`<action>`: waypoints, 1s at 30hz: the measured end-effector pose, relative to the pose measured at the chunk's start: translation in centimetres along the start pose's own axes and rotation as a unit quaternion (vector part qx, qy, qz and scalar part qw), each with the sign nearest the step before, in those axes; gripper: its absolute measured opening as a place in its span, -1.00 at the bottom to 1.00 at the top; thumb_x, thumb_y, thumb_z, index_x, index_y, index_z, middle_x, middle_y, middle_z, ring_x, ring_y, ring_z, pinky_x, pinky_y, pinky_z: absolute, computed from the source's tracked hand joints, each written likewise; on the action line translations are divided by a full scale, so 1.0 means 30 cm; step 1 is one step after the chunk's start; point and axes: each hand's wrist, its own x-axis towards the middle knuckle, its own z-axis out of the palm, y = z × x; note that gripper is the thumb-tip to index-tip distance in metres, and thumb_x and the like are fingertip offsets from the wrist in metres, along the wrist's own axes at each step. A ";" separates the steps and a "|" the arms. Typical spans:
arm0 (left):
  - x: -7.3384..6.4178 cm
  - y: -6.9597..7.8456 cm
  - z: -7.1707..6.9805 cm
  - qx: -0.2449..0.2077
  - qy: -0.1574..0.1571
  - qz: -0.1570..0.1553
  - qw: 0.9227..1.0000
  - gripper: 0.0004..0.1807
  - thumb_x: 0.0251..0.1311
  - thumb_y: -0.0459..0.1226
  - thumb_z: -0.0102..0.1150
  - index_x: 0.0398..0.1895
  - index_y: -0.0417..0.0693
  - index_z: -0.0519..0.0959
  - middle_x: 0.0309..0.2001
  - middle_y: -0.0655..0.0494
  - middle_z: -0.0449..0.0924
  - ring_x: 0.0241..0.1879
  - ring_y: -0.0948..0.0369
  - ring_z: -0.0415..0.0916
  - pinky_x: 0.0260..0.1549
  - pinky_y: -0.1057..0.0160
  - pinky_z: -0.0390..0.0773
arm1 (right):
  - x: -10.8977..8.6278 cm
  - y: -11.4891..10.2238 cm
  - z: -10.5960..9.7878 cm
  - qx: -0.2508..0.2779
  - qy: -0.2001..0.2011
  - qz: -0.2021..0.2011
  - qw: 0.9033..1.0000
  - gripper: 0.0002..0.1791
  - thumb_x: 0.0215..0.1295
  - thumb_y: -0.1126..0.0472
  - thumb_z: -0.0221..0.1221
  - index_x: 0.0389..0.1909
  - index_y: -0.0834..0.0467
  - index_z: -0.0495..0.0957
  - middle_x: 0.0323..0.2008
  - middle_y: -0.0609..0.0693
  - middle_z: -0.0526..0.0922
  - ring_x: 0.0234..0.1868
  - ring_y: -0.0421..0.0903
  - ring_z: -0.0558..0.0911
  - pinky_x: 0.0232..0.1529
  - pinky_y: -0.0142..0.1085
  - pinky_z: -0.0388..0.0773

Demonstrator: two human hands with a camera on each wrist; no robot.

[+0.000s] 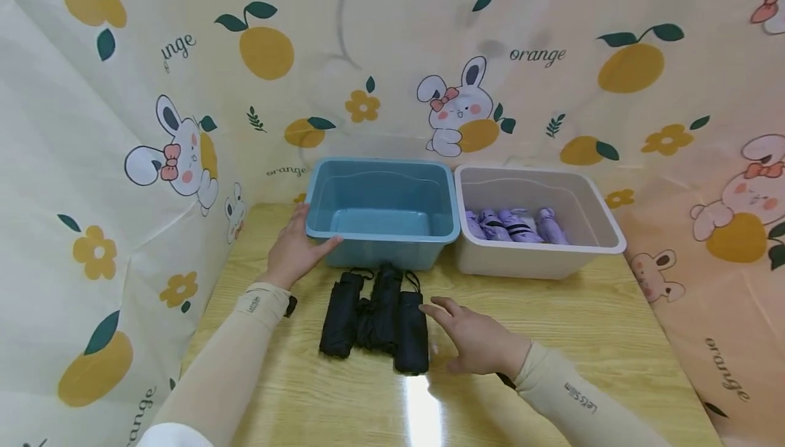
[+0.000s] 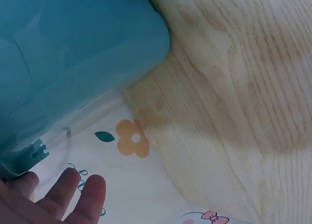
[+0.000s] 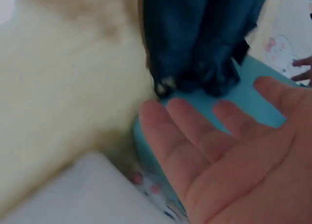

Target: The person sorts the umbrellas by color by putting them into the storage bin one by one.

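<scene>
Three black folded umbrellas [image 1: 383, 321] lie side by side on the table in front of a blue bin [image 1: 392, 253]. My left hand [image 1: 294, 249] is at the bin's front left corner, thumb stretched along the front and fingers by the left side. In the left wrist view its fingers [image 2: 92, 197] extend beside the rim. To the right of the umbrellas, my right hand [image 1: 481, 338] holds nothing, its fingers spread toward the rightmost one. Its palm and loosely extended fingers show in the right wrist view, close to the blurred dark umbrellas [image 3: 195, 39].
A beige bin [image 1: 521, 259] stands against the blue bin's right side, with several purple folded umbrellas [image 1: 515, 225] inside. Printed sheeting [image 1: 380, 45] with rabbits and oranges rises behind and beside the wooden table [image 1: 521, 406].
</scene>
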 end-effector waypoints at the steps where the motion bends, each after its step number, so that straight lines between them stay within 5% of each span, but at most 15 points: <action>1: 0.002 0.000 0.003 -0.003 -0.002 -0.001 1.000 0.25 0.07 0.44 0.13 0.63 -0.03 -0.13 0.58 -0.05 -0.11 0.37 -0.28 0.18 0.02 -0.29 0.44 | 0.007 0.001 0.018 0.011 0.000 0.006 1.000 0.17 -0.07 0.08 0.57 0.54 0.09 0.10 0.45 0.27 0.14 0.09 0.20 0.56 -0.26 -0.18 0.60; 7: 0.008 -0.002 0.010 -0.006 -0.015 -0.017 1.000 0.23 0.09 0.44 0.12 0.64 0.05 -0.18 0.59 -0.04 -0.14 0.39 -0.31 0.12 0.04 -0.33 0.40 | 0.037 0.002 0.101 0.016 -0.012 0.034 0.999 0.11 -0.03 0.04 0.55 0.52 0.15 0.16 0.48 0.26 0.09 0.17 0.30 0.49 -0.44 -0.24 0.53; 18: -0.002 -0.002 0.002 -0.008 -0.007 -0.015 1.000 0.20 0.11 0.39 0.17 0.63 0.03 -0.13 0.58 -0.05 -0.13 0.40 -0.27 0.13 -0.01 -0.30 0.44 | 0.093 -0.019 0.165 -0.001 -0.020 0.019 1.000 0.24 -0.08 -0.25 0.51 0.53 0.20 0.12 0.50 0.29 0.04 0.23 0.41 0.42 -0.20 -0.09 0.62; 24: 0.008 0.002 -0.001 -0.006 -0.005 -0.010 1.000 0.20 0.11 0.38 0.19 0.63 0.04 -0.12 0.60 0.11 -0.28 0.42 -0.26 0.09 -0.05 -0.26 0.47 | 0.122 -0.006 0.205 0.003 -0.007 0.033 0.999 0.30 -0.11 -0.23 0.54 0.55 0.19 0.05 0.50 0.27 0.02 0.24 0.40 0.40 -0.02 0.06 0.56; 30: 0.013 0.003 -0.007 -0.006 -0.010 -0.016 1.000 0.19 0.10 0.34 0.24 0.63 0.03 -0.10 0.60 0.07 -0.23 0.43 -0.22 0.08 -0.02 -0.28 0.45 | 0.134 0.004 0.225 0.011 -0.011 0.030 0.999 0.29 -0.12 -0.23 0.54 0.54 0.20 0.08 0.50 0.29 0.01 0.22 0.40 0.43 -0.05 0.06 0.58</action>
